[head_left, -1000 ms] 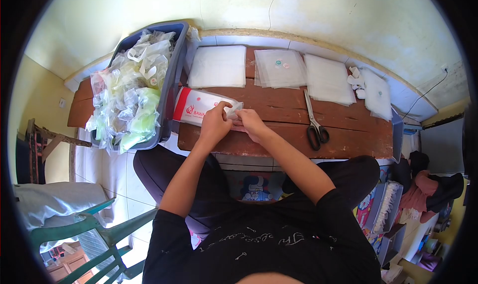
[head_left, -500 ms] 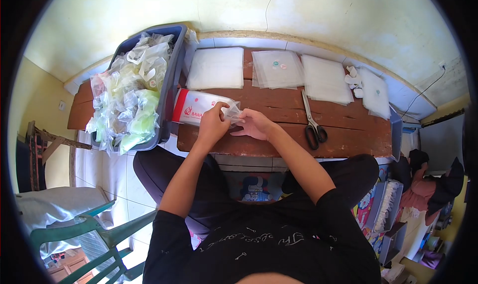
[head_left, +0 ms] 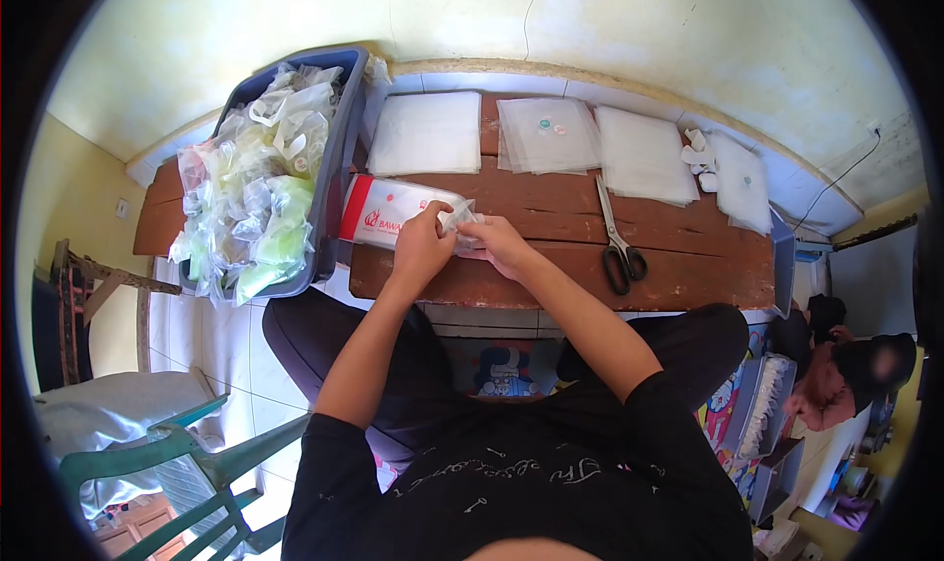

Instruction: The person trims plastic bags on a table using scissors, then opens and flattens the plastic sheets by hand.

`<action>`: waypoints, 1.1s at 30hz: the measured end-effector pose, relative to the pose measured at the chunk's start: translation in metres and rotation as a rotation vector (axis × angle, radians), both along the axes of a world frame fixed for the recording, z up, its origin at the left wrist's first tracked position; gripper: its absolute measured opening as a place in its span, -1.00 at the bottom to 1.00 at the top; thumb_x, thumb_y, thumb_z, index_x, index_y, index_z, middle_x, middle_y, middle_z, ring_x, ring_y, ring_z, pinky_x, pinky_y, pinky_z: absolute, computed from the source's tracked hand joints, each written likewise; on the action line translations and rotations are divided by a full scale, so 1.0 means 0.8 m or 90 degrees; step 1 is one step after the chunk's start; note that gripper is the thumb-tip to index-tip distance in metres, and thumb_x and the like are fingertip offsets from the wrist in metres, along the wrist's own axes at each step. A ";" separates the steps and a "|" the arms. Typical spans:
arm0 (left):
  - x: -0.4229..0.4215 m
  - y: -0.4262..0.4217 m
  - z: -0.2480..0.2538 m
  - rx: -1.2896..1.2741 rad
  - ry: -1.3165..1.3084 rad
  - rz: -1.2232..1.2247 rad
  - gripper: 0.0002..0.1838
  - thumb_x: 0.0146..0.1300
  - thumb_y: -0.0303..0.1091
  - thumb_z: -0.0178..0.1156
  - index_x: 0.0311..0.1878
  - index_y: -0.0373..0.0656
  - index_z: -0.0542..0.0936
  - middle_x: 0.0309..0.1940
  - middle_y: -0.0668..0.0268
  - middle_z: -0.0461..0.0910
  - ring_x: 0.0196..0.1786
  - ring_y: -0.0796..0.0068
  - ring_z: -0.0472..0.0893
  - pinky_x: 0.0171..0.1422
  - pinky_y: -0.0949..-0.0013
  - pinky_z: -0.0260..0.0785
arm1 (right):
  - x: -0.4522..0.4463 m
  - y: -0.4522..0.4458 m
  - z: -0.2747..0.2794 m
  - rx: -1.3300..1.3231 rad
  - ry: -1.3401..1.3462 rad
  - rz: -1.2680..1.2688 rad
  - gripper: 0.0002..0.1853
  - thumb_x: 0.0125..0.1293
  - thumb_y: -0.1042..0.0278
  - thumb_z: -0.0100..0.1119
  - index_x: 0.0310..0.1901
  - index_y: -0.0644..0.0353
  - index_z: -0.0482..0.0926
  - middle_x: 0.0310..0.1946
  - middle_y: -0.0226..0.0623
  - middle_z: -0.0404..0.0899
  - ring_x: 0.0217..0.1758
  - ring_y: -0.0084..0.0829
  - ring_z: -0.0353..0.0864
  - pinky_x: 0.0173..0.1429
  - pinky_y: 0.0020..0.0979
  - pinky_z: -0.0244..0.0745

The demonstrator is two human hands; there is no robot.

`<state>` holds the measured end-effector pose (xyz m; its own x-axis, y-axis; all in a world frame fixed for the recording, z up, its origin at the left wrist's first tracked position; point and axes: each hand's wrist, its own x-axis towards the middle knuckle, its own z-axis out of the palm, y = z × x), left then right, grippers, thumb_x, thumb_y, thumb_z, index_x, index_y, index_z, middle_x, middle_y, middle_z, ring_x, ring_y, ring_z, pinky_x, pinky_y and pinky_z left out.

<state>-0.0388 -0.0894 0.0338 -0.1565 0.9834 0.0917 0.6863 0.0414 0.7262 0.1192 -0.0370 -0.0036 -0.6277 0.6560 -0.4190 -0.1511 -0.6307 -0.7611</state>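
A red-and-white plastic packet [head_left: 379, 212] with printed lettering lies at the left part of the wooden table. My left hand [head_left: 423, 243] is closed on the packet's right end, fingers bent over clear crumpled plastic [head_left: 454, 213]. Against that same end, my right hand [head_left: 500, 243] pinches the plastic from the other side. The fingertips of both hands nearly meet, and exactly what lies between them is partly hidden. Black-handled scissors [head_left: 618, 251] rest to the right of my hands, blades pointing toward the wall.
A grey bin [head_left: 339, 118] heaped with plastic bags stands at the left. Stacks of clear plastic sheets [head_left: 425, 133] line the table's back, with a crumpled white piece [head_left: 698, 153] among them. A green chair [head_left: 187, 453] is at lower left. Another person [head_left: 836, 384] sits at the right.
My right hand has moved slightly left, closing in on my left hand, and its spread fingers have drawn together on the plastic. The person at the right has shifted posture.
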 end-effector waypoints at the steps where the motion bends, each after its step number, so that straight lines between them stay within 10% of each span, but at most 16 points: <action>1: 0.000 0.000 0.000 -0.003 0.001 0.001 -0.65 0.03 -0.48 0.23 -0.04 -0.15 0.59 -0.57 0.13 0.55 -0.43 0.07 0.63 -0.27 0.10 0.45 | -0.001 0.002 0.000 -0.013 0.014 0.012 -0.76 0.38 0.24 0.13 -0.07 0.22 0.58 -0.01 -0.25 0.59 0.10 -0.36 0.57 0.21 -0.22 0.46; 14: -0.002 0.002 0.002 -0.001 0.011 0.010 -0.65 0.03 -0.47 0.23 -0.05 -0.15 0.59 -0.59 0.12 0.55 -0.43 0.06 0.64 -0.26 0.09 0.46 | 0.014 0.019 -0.006 -0.135 0.177 0.158 -0.59 0.22 0.39 0.06 0.14 0.17 0.47 0.11 -0.34 0.52 0.21 -0.40 0.47 0.41 -0.20 0.24; 30: 0.006 0.007 -0.019 0.017 0.160 0.024 -0.66 0.08 -0.44 0.30 -0.02 -0.05 0.57 -0.55 0.19 0.56 -0.40 0.10 0.63 -0.27 0.06 0.44 | 0.040 0.006 0.000 -0.043 0.109 -0.035 -0.66 0.32 0.38 -0.01 -0.01 0.47 0.52 -0.04 -0.02 0.61 0.02 -0.13 0.66 0.09 -0.02 0.64; 33: 0.007 0.007 -0.017 -0.083 0.157 0.012 -0.64 0.11 -0.43 0.27 0.03 -0.07 0.53 -0.19 0.06 0.67 -0.11 -0.03 0.66 -0.03 0.00 0.50 | 0.050 0.004 0.002 -0.036 0.110 -0.059 -0.64 0.31 0.39 -0.03 -0.01 0.53 0.50 -0.01 0.04 0.60 0.04 -0.08 0.66 0.12 -0.01 0.63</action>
<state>-0.0334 -0.0839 0.0203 -0.1641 0.9864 0.0019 0.8401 0.1388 0.5244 0.1589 -0.0334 -0.0022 -0.6321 0.6927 -0.3475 -0.3357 -0.6489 -0.6828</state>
